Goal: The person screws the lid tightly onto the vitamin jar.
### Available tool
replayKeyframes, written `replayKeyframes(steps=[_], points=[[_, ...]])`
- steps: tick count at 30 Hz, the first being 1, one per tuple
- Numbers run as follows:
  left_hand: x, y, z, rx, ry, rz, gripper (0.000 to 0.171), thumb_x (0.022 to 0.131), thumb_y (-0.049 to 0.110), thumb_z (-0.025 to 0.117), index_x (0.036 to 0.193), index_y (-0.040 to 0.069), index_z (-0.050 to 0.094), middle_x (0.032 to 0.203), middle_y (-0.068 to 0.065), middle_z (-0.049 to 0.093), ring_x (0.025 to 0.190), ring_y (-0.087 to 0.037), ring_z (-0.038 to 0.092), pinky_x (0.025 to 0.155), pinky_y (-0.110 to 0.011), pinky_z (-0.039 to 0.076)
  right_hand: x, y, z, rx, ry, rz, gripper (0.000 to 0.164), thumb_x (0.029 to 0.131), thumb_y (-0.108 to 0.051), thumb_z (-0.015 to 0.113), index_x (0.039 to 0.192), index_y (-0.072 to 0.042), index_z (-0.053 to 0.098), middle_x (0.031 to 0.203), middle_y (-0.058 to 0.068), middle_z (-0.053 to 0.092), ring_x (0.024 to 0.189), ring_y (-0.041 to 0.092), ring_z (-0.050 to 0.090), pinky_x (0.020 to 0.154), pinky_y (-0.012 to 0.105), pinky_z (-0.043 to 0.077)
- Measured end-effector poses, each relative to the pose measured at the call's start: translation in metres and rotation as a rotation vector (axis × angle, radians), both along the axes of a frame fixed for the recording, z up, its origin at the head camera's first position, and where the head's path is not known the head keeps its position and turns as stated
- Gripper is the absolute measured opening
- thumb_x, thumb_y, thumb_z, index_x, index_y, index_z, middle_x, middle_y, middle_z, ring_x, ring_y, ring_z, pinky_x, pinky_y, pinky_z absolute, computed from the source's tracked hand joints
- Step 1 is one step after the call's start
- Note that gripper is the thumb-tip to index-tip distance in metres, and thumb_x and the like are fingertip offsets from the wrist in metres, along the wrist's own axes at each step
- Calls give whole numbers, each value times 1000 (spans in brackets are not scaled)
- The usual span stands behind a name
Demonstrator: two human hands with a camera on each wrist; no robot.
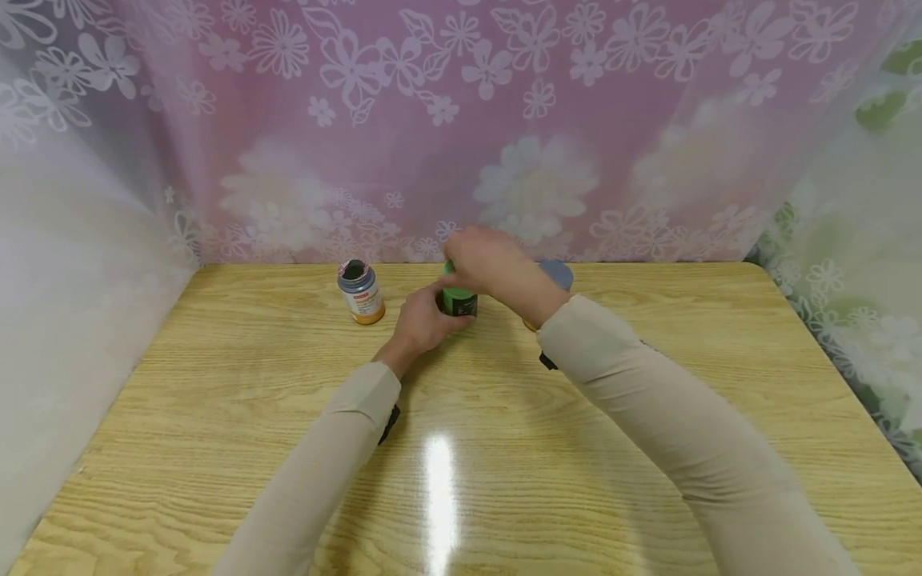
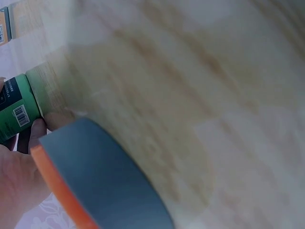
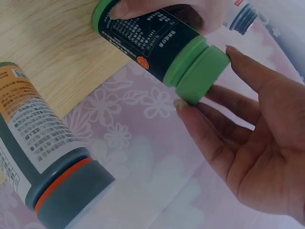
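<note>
- Brace green bottle (image 3: 152, 47) upright at head-view centre, with left grip (image 1: 423, 322) curled round it.
- Turn cap (image 3: 202, 74) evenly, with right grip (image 1: 490, 260) pinching its edge.

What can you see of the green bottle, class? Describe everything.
The green bottle is cylindrical and looks plastic. Its dark label bears pale print and an orange mark; a barcode shows in the left wrist view. The green cap is on. The bottle stands upright near the far edge of the wooden table. The left hand grips its body; the right hand holds the cap with thumb and fingers.
</note>
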State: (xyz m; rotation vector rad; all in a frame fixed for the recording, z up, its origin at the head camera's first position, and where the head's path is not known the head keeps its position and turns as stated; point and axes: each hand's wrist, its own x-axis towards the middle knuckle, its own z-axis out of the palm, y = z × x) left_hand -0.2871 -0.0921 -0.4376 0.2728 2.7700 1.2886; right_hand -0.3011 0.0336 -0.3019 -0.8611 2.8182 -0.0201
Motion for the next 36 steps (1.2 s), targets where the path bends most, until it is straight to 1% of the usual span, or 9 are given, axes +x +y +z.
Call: replayKeyframes(steps=[8, 11, 14, 15, 17, 20, 22, 30, 36], points=[[0, 0, -1, -45, 4, -1, 55, 84, 36, 75, 126, 7, 56, 112, -6, 62, 98, -22, 60, 85, -38, 48, 2, -4, -7, 32, 59, -116, 39, 93, -49, 57, 84, -12, 64, 77, 4, 60, 67, 18, 58, 52, 32, 49], [-1, 0, -1, -47, 7, -1, 53, 84, 36, 75, 123, 5, 57, 110, -7, 63, 96, -22, 61, 84, -38, 49, 1, -2, -7, 58, 54, -122, 50, 94, -56, 48, 108, -11, 65, 102, 7, 64, 88, 22, 62, 66, 39, 53], [0, 0, -2, -45, 8, -7, 54, 84, 36, 74, 124, 5, 56, 111, -7, 63, 97, -22, 61, 84, -38, 49, -2, 4, -3, 42, 9, -51, 56, 96, -57, 43, 133, -17, 53, 134, 7, 51, 119, 25, 50, 88, 45, 47], [0, 0, -2, -42, 10, -9, 55, 84, 36, 74, 125, 5, 56, 112, -7, 63, 97, -22, 61, 84, -38, 49, -3, 7, -1, 25, -14, -2, 55, 97, -54, 45, 138, -19, 50, 141, 6, 45, 127, 25, 43, 95, 46, 43], [0, 0, -1, -36, 7, -12, 55, 84, 35, 74, 126, 6, 55, 113, -7, 62, 98, -22, 60, 85, -38, 49, -7, 10, 3, -9, -72, 129, 47, 98, -41, 51, 139, -18, 49, 145, 6, 40, 132, 25, 37, 102, 44, 36], [0, 0, -1, -20, 1, -8, 56, 84, 34, 74, 127, 6, 54, 113, -7, 62, 97, -22, 60, 84, -39, 49, -11, 13, 10, -41, -150, 292, 39, 96, -18, 58, 135, -14, 54, 145, 8, 41, 133, 25, 36, 104, 40, 34], [0, 0, -1, -10, -5, -4, 53, 84, 34, 75, 125, 6, 55, 111, -7, 62, 95, -22, 60, 82, -38, 49, -12, 14, 12, -44, -190, 340, 38, 94, -10, 60, 132, -11, 57, 143, 9, 43, 132, 25, 37, 103, 39, 35], [1, 0, -2, -7, -4, 1, 49, 82, 35, 76, 118, 7, 59, 104, -5, 63, 87, -20, 60, 75, -36, 50, -14, 16, 8, -42, -247, 329, 34, 92, -3, 62, 125, -11, 63, 131, 6, 53, 119, 24, 49, 93, 37, 43], [0, 0, -2, -13, 5, -1, 51, 82, 35, 76, 121, 8, 58, 107, -5, 63, 90, -20, 59, 77, -36, 49, -17, 17, 3, -77, -253, 282, 33, 91, -5, 65, 123, -13, 64, 125, 4, 57, 110, 21, 52, 88, 35, 45]])
